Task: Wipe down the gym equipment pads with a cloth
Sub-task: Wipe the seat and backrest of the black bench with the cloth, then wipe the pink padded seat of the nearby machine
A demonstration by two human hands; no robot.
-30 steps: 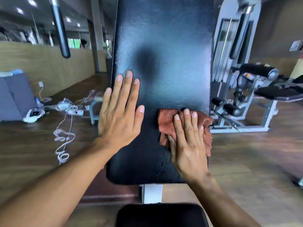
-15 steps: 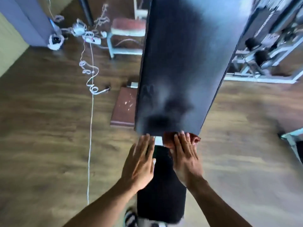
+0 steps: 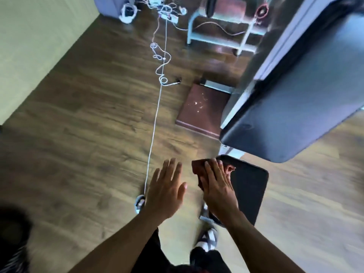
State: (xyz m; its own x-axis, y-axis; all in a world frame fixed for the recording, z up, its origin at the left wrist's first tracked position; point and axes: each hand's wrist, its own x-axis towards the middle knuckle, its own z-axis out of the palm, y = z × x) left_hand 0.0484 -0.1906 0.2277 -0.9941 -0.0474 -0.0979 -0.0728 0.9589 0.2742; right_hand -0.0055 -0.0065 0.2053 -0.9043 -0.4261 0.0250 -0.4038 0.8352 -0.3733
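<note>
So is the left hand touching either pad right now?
No. The left hand hovers open over the floor, left of the seat pad.

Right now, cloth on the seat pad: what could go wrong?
1. The cloth is bunched at the seat pad corner under the flat right hand, with no real grip; it may slip off the edge.
2. The white cable runs along the floor up to the shoe: trip risk.
3. The left hand hangs over the floor, bracing nothing.

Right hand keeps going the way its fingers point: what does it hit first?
Probably the back pad. The right hand presses the cloth on the seat pad, fingers aimed up-frame toward the back pad's lower edge. Depth unclear.
</note>
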